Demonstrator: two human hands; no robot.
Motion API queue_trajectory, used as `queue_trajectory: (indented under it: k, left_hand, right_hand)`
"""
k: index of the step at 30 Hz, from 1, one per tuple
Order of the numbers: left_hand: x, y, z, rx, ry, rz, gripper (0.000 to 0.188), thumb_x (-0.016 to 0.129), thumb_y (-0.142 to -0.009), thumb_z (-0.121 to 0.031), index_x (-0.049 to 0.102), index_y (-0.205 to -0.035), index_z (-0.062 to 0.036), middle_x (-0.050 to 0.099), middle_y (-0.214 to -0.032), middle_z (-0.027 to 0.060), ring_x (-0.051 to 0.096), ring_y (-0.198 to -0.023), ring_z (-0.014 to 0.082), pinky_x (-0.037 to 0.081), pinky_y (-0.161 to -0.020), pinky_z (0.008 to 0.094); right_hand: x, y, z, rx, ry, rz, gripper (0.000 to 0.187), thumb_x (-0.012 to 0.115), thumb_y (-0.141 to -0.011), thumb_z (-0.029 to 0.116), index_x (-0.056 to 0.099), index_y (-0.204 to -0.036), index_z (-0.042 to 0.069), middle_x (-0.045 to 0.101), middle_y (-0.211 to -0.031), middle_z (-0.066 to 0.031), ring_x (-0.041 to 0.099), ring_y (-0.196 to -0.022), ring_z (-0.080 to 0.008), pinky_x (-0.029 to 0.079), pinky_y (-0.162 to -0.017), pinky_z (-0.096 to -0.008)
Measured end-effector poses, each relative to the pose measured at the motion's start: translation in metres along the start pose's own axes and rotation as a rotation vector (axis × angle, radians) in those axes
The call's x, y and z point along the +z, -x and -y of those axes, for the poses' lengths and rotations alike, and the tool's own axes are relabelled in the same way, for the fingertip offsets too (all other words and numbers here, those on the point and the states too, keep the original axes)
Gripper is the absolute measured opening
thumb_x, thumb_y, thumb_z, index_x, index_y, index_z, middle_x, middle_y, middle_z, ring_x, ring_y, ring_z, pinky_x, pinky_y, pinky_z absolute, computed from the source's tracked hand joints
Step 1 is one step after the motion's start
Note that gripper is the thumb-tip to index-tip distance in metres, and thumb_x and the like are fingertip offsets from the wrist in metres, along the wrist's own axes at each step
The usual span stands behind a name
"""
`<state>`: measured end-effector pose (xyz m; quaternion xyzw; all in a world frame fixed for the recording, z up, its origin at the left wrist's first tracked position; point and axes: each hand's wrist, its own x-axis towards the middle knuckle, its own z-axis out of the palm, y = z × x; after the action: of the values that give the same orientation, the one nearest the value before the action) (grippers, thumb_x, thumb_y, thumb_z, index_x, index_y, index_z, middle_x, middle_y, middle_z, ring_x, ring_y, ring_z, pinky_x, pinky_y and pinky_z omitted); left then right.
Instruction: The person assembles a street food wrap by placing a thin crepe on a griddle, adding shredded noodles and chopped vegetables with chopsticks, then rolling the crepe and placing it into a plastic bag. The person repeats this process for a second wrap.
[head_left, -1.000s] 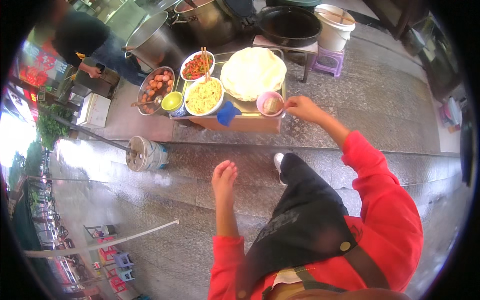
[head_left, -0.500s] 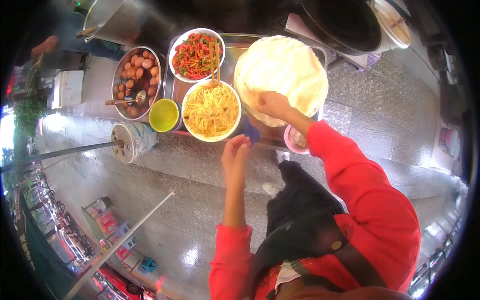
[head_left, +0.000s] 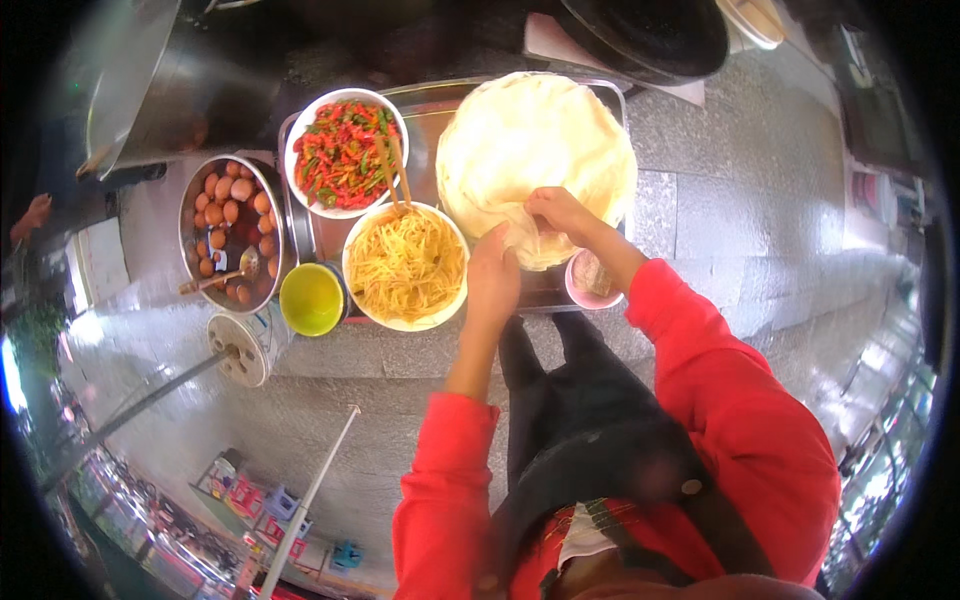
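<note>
A tall round stack of thin pale flatbreads (head_left: 540, 140) lies at the right end of a metal tray (head_left: 425, 135). My right hand (head_left: 562, 215) pinches the near edge of the top flatbread, which is lifted and wrinkled there. Closed at the same edge, a little to the left, is my left hand (head_left: 494, 272); its fingertips meet the flatbread's raised flap. Left of the stack stands a white bowl of yellow shreds (head_left: 408, 268) with wooden chopsticks (head_left: 393, 172) leaning in it. Behind that is a white bowl of chopped red and green peppers (head_left: 340, 155).
At the left, a metal basin (head_left: 187, 215) holds brown eggs in dark liquid with a skimmer (head_left: 248, 265). A yellow-green cup (head_left: 311, 299) stands beside the tray. A small pink bowl (head_left: 577, 295) sits by my right wrist. A large black pan (head_left: 650, 40) is at the back right.
My left hand has moved up and right from below the yellow shreds to the flatbread edge. My right hand has raised that edge. The view has shifted slightly.
</note>
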<state>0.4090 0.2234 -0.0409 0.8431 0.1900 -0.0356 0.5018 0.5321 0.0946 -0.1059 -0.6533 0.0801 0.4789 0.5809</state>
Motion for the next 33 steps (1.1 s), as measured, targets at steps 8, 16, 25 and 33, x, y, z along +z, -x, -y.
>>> queue_trajectory:
  k: [8, 16, 25, 33]
  left_hand:
    - [0.010, -0.007, -0.007, 0.280, -0.612, 0.252, 0.023, 0.051, -0.074, -0.006, 0.055, -0.096, -0.0023, 0.053, -0.106, 0.0109, 0.047, -0.108, 0.0299, 0.039, -0.085, 0.0424]
    - [0.021, -0.040, -0.020, 0.297, -0.720, 0.139, 0.012, 0.052, -0.073, -0.006, 0.054, -0.085, -0.0033, 0.054, -0.086, 0.0128, 0.053, -0.086, 0.0302, 0.042, -0.075, 0.0411]
    - [0.039, -0.071, 0.008, 0.151, -0.682, 0.107, 0.018, 0.057, -0.074, -0.010, 0.052, -0.089, -0.0024, 0.054, -0.090, 0.0159, 0.052, -0.088, 0.0333, 0.044, -0.076, 0.0420]
    - [0.049, -0.040, -0.012, 0.562, -0.729, 0.117, 0.035, 0.050, -0.074, -0.006, 0.055, -0.109, -0.0121, 0.052, -0.096, 0.0119, 0.049, -0.097, 0.0291, 0.040, -0.079, 0.0431]
  right_hand:
    - [-0.031, -0.007, 0.009, -0.093, -0.088, -0.242, 0.017, 0.054, -0.079, 0.014, 0.059, -0.088, 0.001, 0.054, -0.072, -0.0017, 0.047, -0.056, -0.0105, 0.036, -0.047, -0.0246]
    - [-0.060, -0.008, 0.052, -0.155, 0.268, -0.164, 0.021, 0.059, -0.081, 0.019, 0.062, -0.090, 0.001, 0.059, -0.078, -0.0025, 0.054, -0.068, -0.0109, 0.043, -0.059, -0.0246]
    - [-0.106, 0.005, 0.135, -0.423, 0.008, -0.401, 0.017, 0.061, -0.084, 0.020, 0.065, -0.087, 0.003, 0.061, -0.075, 0.0014, 0.054, -0.069, -0.0072, 0.045, -0.063, -0.0229]
    - [-0.138, 0.076, 0.247, -0.673, 0.142, -0.337, 0.021, 0.061, -0.085, 0.024, 0.064, -0.094, 0.005, 0.062, -0.080, 0.0018, 0.056, -0.071, -0.0059, 0.046, -0.064, -0.0212]
